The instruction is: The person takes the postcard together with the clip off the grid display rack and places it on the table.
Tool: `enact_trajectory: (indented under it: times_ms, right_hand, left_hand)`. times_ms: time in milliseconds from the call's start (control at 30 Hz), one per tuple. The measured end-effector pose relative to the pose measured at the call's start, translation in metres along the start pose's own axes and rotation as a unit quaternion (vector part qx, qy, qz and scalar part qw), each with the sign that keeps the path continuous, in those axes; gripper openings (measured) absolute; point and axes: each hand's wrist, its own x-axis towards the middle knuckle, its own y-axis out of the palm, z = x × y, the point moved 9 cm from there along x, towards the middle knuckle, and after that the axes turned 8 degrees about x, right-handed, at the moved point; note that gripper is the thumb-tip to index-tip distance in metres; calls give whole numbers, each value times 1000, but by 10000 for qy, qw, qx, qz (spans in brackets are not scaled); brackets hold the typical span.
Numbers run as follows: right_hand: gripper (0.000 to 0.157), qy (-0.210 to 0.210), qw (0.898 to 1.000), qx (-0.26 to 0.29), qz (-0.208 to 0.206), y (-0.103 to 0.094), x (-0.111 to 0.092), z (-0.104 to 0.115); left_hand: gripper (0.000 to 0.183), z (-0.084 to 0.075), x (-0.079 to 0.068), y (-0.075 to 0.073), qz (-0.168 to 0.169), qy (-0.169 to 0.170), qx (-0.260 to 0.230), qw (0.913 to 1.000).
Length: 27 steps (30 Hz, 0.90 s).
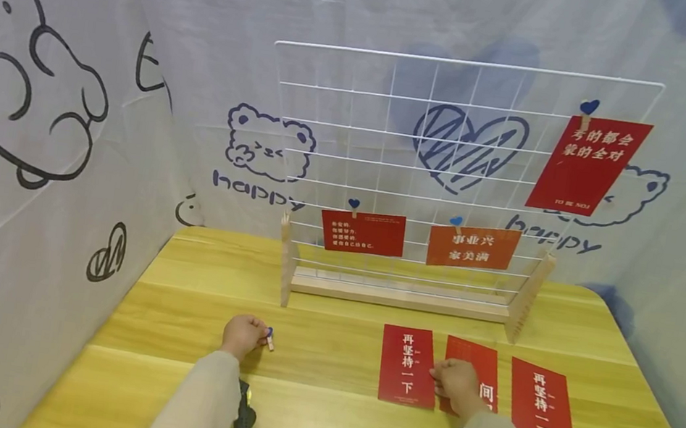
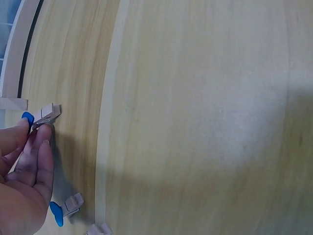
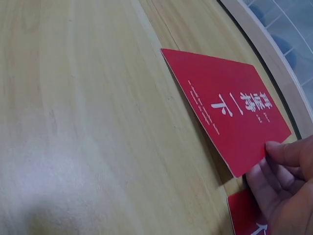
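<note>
Between thumb and fingertips, my left hand point(image 1: 244, 335) pinches a small wooden clothespin with a blue heart point(image 1: 269, 340); the left wrist view shows this clothespin point(image 2: 46, 113) just off the tabletop. A second blue-topped clothespin point(image 2: 71, 205) lies below that hand, and part of another wooden clothespin point(image 2: 99, 229) shows at the bottom edge. My right hand point(image 1: 460, 385) grips the edge of a red card point(image 1: 409, 362) with white characters. In the right wrist view the card point(image 3: 220, 103) is tilted, one edge lifted. Another red card point(image 1: 475, 353) lies partly hidden under my right hand.
A white wire grid point(image 1: 403, 135) stands in a wooden base point(image 1: 400, 298) at the table's back. Clipped to it are a red card point(image 1: 592, 172) at upper right, a red card point(image 1: 363, 235) and an orange card point(image 1: 472, 250) lower down. One more red card point(image 1: 544, 410) lies at right.
</note>
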Motion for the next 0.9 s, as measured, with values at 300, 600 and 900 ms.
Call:
enact_trajectory:
  times_ms: [300, 600, 900]
  right_hand:
    - [18, 72, 9996, -214, -162, 2, -4, 3]
    - [17, 71, 9999, -80, 21, 6, -3, 7]
    - [19, 146, 9997, -6, 196, 9, -3, 9]
  left_hand:
    - [13, 2, -4, -4, -72, -81, 234, 9997]
    - [16, 39, 41, 10, 91, 207, 728, 9971]
    - [28, -4, -5, -6, 589, -51, 777, 9952]
